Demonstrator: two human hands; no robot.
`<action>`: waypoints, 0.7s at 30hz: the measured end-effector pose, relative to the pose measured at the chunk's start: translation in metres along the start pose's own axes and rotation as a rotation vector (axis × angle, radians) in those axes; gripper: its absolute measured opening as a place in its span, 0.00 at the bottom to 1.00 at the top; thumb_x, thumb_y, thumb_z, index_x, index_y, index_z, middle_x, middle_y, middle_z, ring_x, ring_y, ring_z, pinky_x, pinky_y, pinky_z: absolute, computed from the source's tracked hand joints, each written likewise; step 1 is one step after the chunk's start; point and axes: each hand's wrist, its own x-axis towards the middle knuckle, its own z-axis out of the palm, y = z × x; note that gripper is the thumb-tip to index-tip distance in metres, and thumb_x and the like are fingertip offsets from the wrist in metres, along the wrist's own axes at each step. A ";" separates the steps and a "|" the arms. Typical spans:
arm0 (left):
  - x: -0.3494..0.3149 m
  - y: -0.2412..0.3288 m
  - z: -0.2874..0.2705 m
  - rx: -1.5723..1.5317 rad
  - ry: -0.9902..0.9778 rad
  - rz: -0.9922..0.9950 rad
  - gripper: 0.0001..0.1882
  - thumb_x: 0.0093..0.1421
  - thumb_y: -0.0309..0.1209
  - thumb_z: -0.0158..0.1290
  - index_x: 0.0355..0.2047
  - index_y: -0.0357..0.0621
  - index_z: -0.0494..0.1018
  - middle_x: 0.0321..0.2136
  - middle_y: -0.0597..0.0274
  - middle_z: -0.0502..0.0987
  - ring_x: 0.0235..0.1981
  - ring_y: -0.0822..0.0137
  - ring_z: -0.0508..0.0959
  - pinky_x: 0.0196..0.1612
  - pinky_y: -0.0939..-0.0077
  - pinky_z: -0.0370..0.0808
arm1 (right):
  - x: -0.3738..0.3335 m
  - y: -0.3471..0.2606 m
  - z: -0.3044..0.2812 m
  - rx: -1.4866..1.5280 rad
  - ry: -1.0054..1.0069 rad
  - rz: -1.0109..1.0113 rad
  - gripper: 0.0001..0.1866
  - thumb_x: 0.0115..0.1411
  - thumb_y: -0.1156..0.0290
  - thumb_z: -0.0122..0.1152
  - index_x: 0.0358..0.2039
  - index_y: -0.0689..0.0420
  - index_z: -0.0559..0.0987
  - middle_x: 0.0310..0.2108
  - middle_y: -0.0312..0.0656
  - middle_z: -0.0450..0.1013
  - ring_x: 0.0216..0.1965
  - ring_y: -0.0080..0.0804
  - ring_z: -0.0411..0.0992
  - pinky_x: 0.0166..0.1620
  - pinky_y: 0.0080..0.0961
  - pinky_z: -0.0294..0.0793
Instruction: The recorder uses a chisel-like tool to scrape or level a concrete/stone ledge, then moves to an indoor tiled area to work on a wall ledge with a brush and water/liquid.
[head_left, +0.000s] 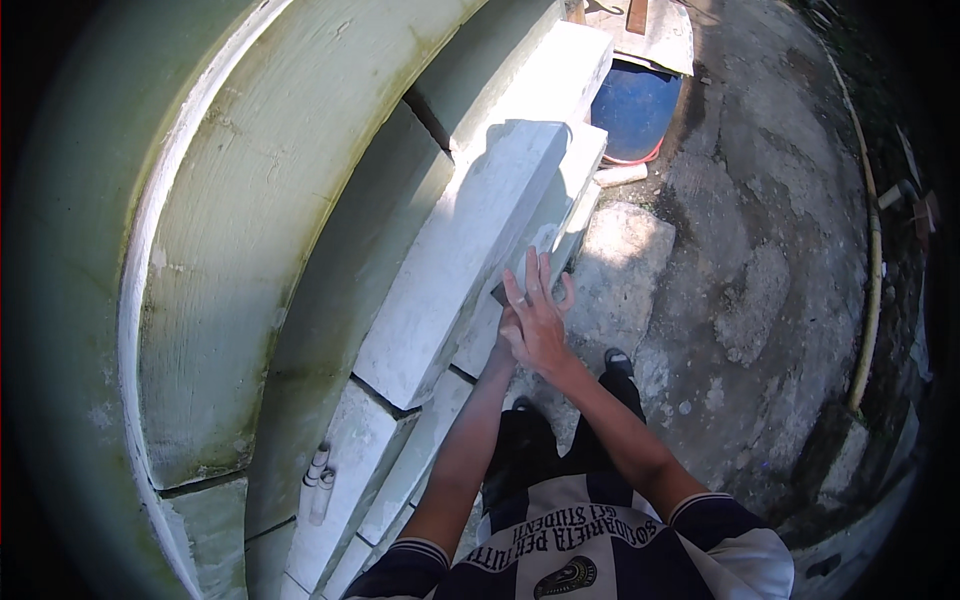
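My right hand (541,330) is held in front of me with its fingers stretched out and spread apart, and a ring shows on one finger. It overlaps my left hand (508,332), which looks curled, with most of its fingers hidden. A small dark piece (499,294) shows beside the left hand's top; I cannot make out what it is or whether the hand grips it. Both hands are above the edge of a white stepped ledge (470,235) with sunlit and shaded parts.
Along the left runs a curved pale-green wall (215,250). Small white cylinders (318,485) rest on the ledge at lower left. Ahead stands a blue container (635,110) under a board (655,35). Rough concrete ground (740,250) lies right, bordered by a long pole (872,250).
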 end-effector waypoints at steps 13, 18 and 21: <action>0.012 0.014 -0.010 -0.132 -0.165 -0.113 0.06 0.46 0.32 0.59 0.23 0.46 0.75 0.23 0.61 0.77 0.24 0.59 0.77 0.30 0.65 0.71 | -0.027 -0.002 -0.044 0.145 0.125 -0.005 0.33 0.66 0.47 0.31 0.68 0.48 0.56 0.67 0.68 0.40 0.70 0.59 0.40 0.62 0.57 0.30; 0.003 0.017 0.006 -0.157 -0.258 -0.278 0.11 0.48 0.35 0.58 0.30 0.42 0.75 0.29 0.55 0.77 0.32 0.56 0.78 0.38 0.63 0.73 | 0.013 0.005 -0.016 0.103 -0.038 0.222 0.34 0.61 0.57 0.48 0.68 0.44 0.55 0.70 0.57 0.38 0.70 0.54 0.41 0.62 0.59 0.34; 0.013 0.020 0.001 -0.066 -0.400 -0.179 0.12 0.48 0.35 0.57 0.32 0.42 0.75 0.31 0.55 0.76 0.34 0.55 0.77 0.41 0.63 0.73 | 0.016 0.009 -0.042 0.184 -0.110 0.231 0.36 0.60 0.60 0.52 0.68 0.47 0.54 0.71 0.54 0.37 0.70 0.53 0.41 0.61 0.64 0.36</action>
